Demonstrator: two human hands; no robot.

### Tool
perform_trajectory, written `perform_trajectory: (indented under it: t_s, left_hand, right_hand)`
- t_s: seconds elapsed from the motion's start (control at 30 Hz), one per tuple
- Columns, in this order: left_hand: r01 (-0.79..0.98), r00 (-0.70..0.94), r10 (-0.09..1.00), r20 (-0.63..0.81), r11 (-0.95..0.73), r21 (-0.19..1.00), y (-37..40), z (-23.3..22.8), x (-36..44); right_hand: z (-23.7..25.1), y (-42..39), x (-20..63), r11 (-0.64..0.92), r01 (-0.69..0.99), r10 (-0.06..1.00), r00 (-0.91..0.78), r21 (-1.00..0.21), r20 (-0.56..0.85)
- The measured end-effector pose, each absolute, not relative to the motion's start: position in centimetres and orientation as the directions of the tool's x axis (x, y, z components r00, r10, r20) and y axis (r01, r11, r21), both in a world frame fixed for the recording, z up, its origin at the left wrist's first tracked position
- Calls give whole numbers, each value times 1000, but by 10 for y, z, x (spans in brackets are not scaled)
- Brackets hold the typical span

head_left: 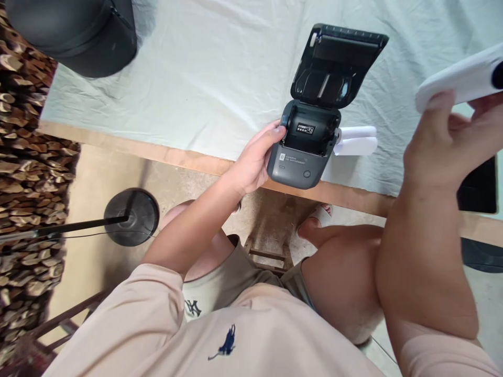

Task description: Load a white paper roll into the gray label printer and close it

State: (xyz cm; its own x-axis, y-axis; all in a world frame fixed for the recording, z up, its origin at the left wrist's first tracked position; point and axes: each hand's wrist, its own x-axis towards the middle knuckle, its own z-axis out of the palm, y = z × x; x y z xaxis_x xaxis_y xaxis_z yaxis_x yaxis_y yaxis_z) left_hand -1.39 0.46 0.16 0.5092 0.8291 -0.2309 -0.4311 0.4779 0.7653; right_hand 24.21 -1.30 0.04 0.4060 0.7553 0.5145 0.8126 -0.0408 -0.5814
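Observation:
A small dark grey label printer [302,157] sits at the near edge of the table [176,154], its lid [338,63] swung up and open. My left hand [255,159] grips the printer's left side, thumb at the upper corner. A white paper roll [356,140] lies against the printer's right side. My right hand [451,141] is raised at the right edge of view, fingers closed on a white flat object [459,78] that is only partly in frame.
A pale cloth [196,68] covers the table. A black round bag [78,31] stands at the far left corner. A dark flat object [481,188] lies at the right. Below are a black round stand base [133,214] and a wooden stool [267,256].

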Motion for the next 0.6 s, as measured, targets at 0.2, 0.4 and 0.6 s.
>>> perform_trajectory:
  t_s: [0.2,0.4,0.6]
  left_hand:
    - [-434,516,824,-234,487,758,4,1,-15]
    - [-431,513,823,-244,493,756,5,1,-15]
    - [-419,508,825,-246,487,766,5,2,-14]
  right_hand:
    - [-21,-6,258,-234,846,789,453,-479,415]
    - [0,-27,224,187,912,753,107,-367,650]
    - [1,-33,200,156,944,981,-113,-290,158]
